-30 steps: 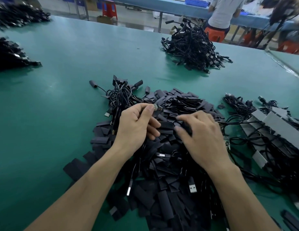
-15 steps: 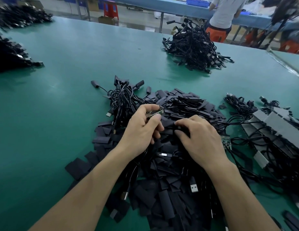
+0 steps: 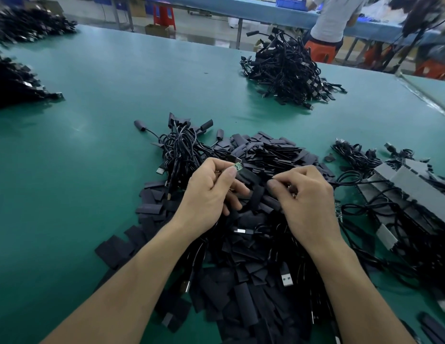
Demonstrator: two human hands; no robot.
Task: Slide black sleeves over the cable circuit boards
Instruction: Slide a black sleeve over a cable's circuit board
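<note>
Since half a second ago, the left hand (image 3: 211, 192) is raised a little, and a small green circuit board (image 3: 238, 167) is now shown at its thumb tip, where it is pinched between thumb and finger. The right hand (image 3: 308, 199) is lifted off the heap. Its fingers are curled, with the thumb pressed to the forefinger, and what is held there cannot be told. The board is kept above the heap of black sleeves (image 3: 266, 155), to the left of the right hand and apart from it. The sleeves are flat, short and dull. Thin round cables (image 3: 181, 147) are tangled behind them on the smooth green desk (image 3: 92, 157).
</note>
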